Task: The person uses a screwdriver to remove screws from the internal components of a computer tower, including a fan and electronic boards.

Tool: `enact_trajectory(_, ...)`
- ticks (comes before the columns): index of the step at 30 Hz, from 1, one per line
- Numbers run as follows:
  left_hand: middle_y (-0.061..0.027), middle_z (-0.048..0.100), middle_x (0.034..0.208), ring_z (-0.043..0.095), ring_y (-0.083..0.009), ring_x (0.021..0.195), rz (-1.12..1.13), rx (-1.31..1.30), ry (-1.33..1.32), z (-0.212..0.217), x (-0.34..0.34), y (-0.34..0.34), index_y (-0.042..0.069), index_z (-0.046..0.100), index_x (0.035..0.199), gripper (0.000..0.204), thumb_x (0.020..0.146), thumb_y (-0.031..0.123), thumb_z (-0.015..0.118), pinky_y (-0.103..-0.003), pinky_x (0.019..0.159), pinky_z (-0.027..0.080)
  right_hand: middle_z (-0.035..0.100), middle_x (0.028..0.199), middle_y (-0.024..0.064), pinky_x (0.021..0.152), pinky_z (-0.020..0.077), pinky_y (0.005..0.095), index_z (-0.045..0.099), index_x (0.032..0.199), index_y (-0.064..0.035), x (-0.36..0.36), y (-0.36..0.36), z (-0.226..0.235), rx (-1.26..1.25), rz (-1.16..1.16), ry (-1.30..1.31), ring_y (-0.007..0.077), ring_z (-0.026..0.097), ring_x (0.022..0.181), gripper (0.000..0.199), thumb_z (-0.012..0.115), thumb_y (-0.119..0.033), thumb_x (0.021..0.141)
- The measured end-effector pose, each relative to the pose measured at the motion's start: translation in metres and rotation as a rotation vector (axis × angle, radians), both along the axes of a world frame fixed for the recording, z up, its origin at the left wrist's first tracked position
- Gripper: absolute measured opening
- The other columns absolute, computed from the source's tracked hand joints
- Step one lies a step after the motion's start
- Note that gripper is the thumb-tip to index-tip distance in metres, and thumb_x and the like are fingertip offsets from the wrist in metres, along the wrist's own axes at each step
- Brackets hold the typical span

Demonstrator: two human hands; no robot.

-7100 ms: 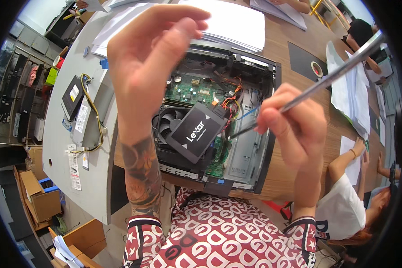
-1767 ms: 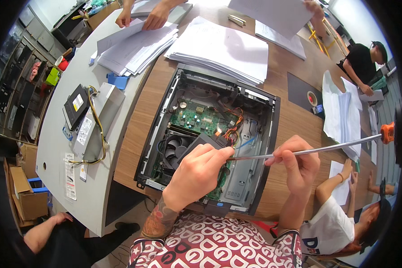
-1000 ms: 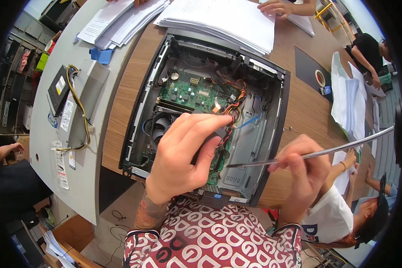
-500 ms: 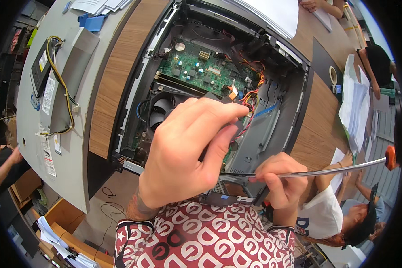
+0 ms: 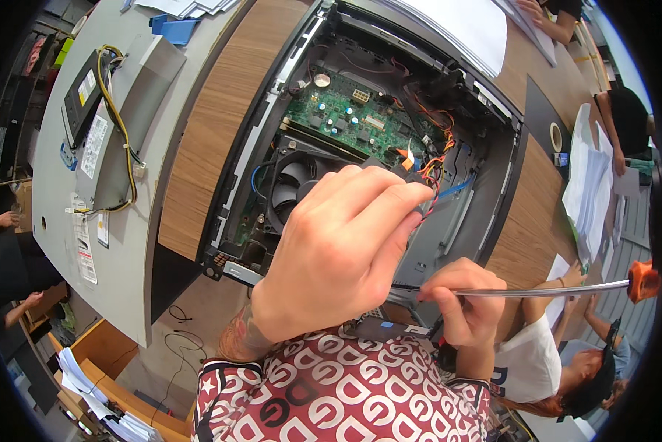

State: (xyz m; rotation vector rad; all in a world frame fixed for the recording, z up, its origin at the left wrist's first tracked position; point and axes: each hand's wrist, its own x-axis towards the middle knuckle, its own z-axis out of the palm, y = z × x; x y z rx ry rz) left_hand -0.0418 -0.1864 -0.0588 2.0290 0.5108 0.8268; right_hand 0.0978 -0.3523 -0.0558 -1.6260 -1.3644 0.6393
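Note:
An open desktop computer case [image 5: 231,162] lies before me. Inside are a green circuit board [image 5: 331,110], a black fan [image 5: 290,184] and a bundle of coloured wires [image 5: 438,158]. My left hand [image 5: 346,239] reaches over the case, its thumb and fingers closed beside the wires; what they pinch is mostly hidden, though dark parts show behind the hand. My right hand [image 5: 465,298], at the near right corner, pinches the metal shaft of a long screwdriver [image 5: 552,292]. Its dark end points left, behind my left hand, and its orange handle lies far right.
A grey metal power supply [image 5: 128,121] with yellow and black cables lies on the grey table at left. Papers [image 5: 592,173] and a tape roll [image 5: 555,136] are on the right. Other people [image 5: 537,357] work along the right side, and a co-worker's hand [image 5: 33,300] shows at far left.
The case and table have shifted right in the view. My left hand has moved right too, and more of the fan shows. My right hand still pinches the screwdriver shaft in nearly the same place.

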Motion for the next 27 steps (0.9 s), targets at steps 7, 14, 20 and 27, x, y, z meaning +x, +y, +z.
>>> enact_trajectory(7, -0.0117, 0.066, 0.094, 0.064, -0.0268, 0.084, -0.023, -0.007, 0.022, 0.0016, -0.0010, -0.0007, 0.002, 0.069, 0.101, 0.025, 0.077, -0.005, 0.069, -0.034, 0.074, 0.051, 0.066, 0.070, 0.0084, 0.050, 0.0466, 0.0283, 0.067, 0.083, -0.0029, -0.0010, -0.0004, 0.0006, -0.018, 0.013, -0.031, 0.0204, 0.062, 0.057, 0.004, 0.070, -0.003, 0.081)
enact_trajectory(14, -0.0111, 0.066, 0.094, 0.063, -0.0274, 0.084, -0.035, 0.012, 0.043, 0.0012, -0.0005, -0.0017, 0.002, 0.069, 0.100, 0.024, 0.077, -0.004, 0.069, -0.036, 0.072, 0.051, 0.066, 0.069, 0.0083, 0.049, 0.0457, 0.0281, 0.067, 0.084, -0.0033, -0.0004, -0.0010, 0.0000, -0.019, 0.026, -0.060, 0.0195, 0.061, 0.055, 0.004, 0.070, -0.004, 0.082)
enact_trajectory(20, -0.0114, 0.066, 0.094, 0.062, -0.0278, 0.084, -0.031, 0.033, 0.036, 0.0001, 0.0005, -0.0010, 0.002, 0.069, 0.099, 0.022, 0.077, -0.004, 0.069, -0.036, 0.073, 0.051, 0.065, 0.070, 0.0082, 0.049, 0.0451, 0.0289, 0.067, 0.084, -0.0036, -0.0007, 0.0004, 0.0004, -0.002, 0.044, -0.083, 0.0198, 0.060, 0.054, 0.004, 0.070, -0.004, 0.082)
enact_trajectory(27, -0.0125, 0.065, 0.091, 0.063, -0.0284, 0.083, -0.059, 0.054, -0.001, -0.0004, -0.0017, 0.0000, 0.001, 0.068, 0.097, 0.020, 0.078, -0.005, 0.067, -0.036, 0.073, 0.050, 0.061, 0.071, 0.0082, 0.049, 0.0433, 0.0322, 0.064, 0.088, -0.0040, 0.0005, 0.0075, 0.0072, -0.044, 0.134, -0.094, 0.0231, 0.057, 0.055, 0.008, 0.070, -0.002, 0.083)
